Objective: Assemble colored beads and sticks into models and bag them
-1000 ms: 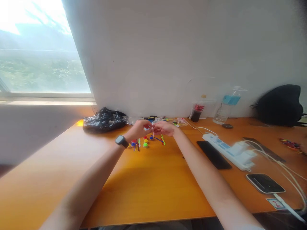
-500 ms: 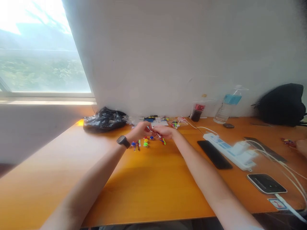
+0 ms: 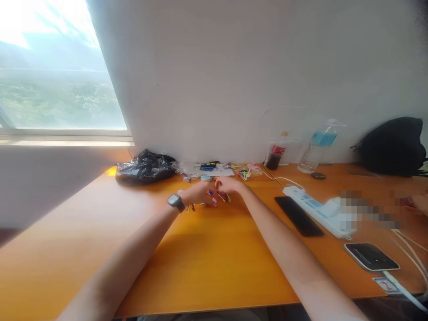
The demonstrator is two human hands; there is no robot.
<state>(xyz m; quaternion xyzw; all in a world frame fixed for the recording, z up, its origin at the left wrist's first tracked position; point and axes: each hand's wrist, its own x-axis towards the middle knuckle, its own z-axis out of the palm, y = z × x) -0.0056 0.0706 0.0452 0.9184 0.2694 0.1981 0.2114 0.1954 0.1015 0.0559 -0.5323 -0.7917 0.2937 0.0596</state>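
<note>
My left hand, with a black watch on the wrist, lies low on the orange table. Its fingers stretch flat over a small heap of coloured sticks and round pieces. My right hand is just right of it and touches it. Its fingers are curled over the same heap, and what they hold is too small to make out. A light blue piece lies just behind the hands.
A black plastic bag lies at the back left by the wall. More small coloured parts, a dark drink bottle and a water bottle stand behind. To the right are a black phone, a white power strip, another phone and a black bag.
Both hands have come down from holding a thin stick in the air to the table, over the coloured pieces. The left hand has moved right and covers them.
</note>
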